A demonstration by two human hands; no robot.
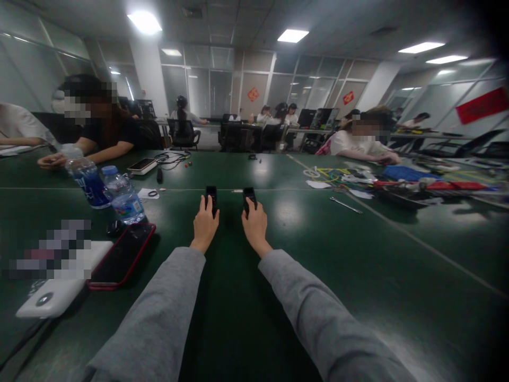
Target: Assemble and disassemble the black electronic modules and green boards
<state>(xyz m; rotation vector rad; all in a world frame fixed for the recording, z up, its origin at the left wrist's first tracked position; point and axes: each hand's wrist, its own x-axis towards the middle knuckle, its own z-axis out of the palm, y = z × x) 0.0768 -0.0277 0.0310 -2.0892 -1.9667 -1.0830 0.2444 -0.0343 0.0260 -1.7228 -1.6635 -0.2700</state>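
Observation:
Both my arms, in grey sleeves, stretch forward over a dark green table [302, 276]. My left hand [205, 224] is closed around a small black handheld device [211, 196] that stands out beyond the fingers. My right hand [255, 225] grips a second, matching black device [249, 197] in the same way. Both hands rest on the tabletop, about a hand's width apart.
To my left lie a red-cased phone [121, 255], a white power bank [59, 289] and two water bottles [123, 195]. A metal tool [345, 205] and a heap of coloured cables and parts [401, 180] lie at the right. Other people sit across the table on both sides.

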